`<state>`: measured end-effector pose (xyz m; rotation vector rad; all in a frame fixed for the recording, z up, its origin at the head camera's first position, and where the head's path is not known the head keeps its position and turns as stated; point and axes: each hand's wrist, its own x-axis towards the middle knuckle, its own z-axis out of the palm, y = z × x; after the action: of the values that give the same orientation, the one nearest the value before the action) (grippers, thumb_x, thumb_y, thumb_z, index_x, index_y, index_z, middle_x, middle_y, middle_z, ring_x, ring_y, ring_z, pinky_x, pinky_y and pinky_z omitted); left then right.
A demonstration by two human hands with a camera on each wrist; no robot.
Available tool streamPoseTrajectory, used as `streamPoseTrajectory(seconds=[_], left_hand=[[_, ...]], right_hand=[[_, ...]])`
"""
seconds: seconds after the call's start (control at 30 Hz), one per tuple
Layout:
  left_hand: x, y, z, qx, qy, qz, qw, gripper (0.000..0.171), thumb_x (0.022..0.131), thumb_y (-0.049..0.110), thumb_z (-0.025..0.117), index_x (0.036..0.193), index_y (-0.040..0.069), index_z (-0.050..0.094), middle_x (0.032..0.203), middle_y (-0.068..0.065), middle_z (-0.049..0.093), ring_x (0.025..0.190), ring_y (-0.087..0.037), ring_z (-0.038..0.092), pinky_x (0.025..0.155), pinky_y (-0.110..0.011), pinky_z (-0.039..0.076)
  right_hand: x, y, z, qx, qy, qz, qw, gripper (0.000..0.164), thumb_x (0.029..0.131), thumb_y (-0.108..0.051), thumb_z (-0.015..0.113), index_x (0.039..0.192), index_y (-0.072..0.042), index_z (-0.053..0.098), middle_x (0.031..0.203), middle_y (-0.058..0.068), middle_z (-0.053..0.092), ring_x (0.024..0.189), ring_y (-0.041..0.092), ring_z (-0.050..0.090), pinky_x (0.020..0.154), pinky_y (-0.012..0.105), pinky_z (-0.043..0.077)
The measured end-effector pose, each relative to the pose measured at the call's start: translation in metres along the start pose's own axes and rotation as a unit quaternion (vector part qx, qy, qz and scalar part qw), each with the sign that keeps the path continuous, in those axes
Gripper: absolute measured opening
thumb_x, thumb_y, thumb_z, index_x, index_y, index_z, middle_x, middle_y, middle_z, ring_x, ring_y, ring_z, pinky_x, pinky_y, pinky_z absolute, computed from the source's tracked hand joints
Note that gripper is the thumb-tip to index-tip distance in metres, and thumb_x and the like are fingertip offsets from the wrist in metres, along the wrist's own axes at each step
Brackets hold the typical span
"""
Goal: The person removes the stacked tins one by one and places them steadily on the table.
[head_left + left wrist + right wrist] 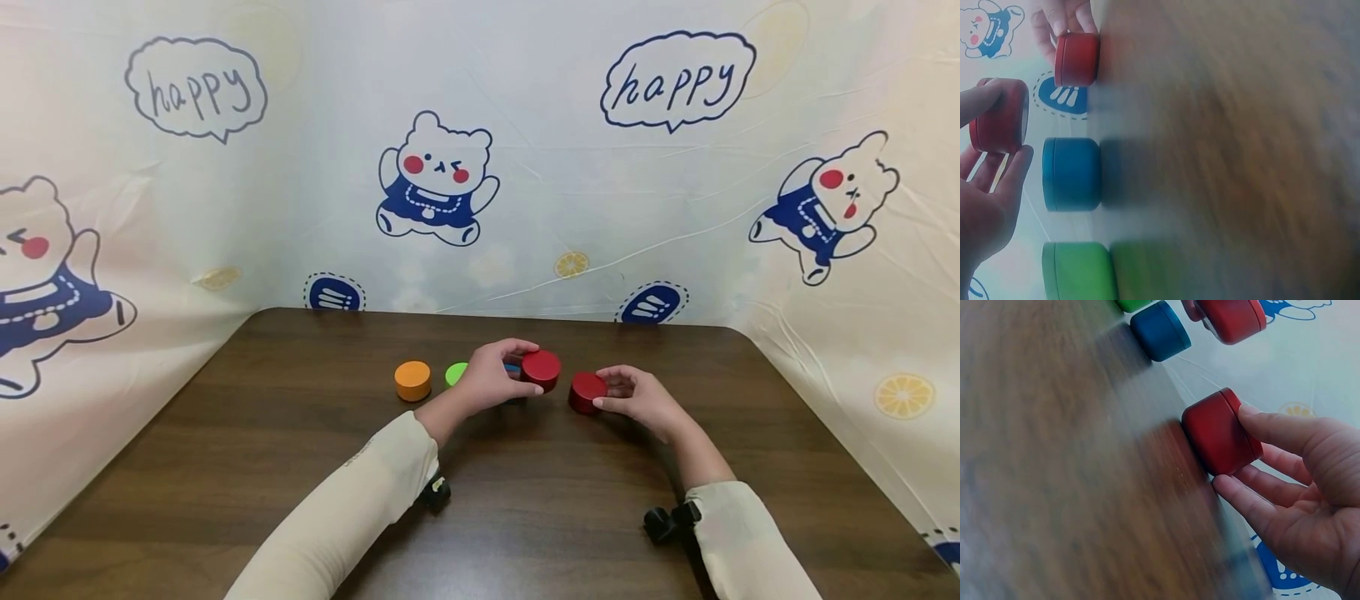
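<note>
My left hand [486,382] grips a small round red tin [542,372] between thumb and fingers. In the left wrist view this red tin [1000,117] is held up off the table, apart from the other tins. A second red tin [586,393] stands on the table to the right. My right hand [641,402] holds it, thumb at the lid edge and fingers along its side. A blue tin [1072,175] stands under and behind my left hand, mostly hidden in the head view. Left of it is a green tin [455,373], partly covered by the same hand.
An orange tin [412,382] stands at the left end of the row. The tins are on a dark brown wooden table [525,517]. A pale curtain [555,192] printed with bears hangs behind the table and along its sides.
</note>
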<state>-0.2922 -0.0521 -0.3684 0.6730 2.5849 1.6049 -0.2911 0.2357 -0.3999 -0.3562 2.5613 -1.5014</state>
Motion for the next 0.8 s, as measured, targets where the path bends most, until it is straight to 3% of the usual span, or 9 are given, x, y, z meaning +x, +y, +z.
streamPoseTrajectory(seconds=[0.53,0.8], left_hand=[[-0.010,-0.008,-0.019,-0.010,0.020,-0.002,0.9997,0.056,0.075,0.012,0.085,0.127,0.012,0.062,0.121,-0.004,0.063,0.107,-0.021,0.061,0.088,-0.032,0.054],[-0.014,-0.009,-0.027,-0.026,0.031,-0.018,0.9990,0.057,0.074,0.011,0.086,0.125,0.015,0.063,0.120,-0.003,0.063,0.107,-0.021,0.060,0.088,-0.032,0.054]], right_hand=[[-0.002,-0.002,0.001,0.005,-0.003,-0.001,1.000,0.055,0.086,-0.019,0.076,0.132,0.000,0.052,0.126,0.020,0.059,0.110,0.030,0.059,0.093,0.038,0.052],[-0.001,-0.001,0.001,0.004,-0.005,-0.003,1.000,0.055,0.086,-0.018,0.076,0.132,0.001,0.052,0.126,0.021,0.059,0.110,0.030,0.059,0.093,0.038,0.052]])
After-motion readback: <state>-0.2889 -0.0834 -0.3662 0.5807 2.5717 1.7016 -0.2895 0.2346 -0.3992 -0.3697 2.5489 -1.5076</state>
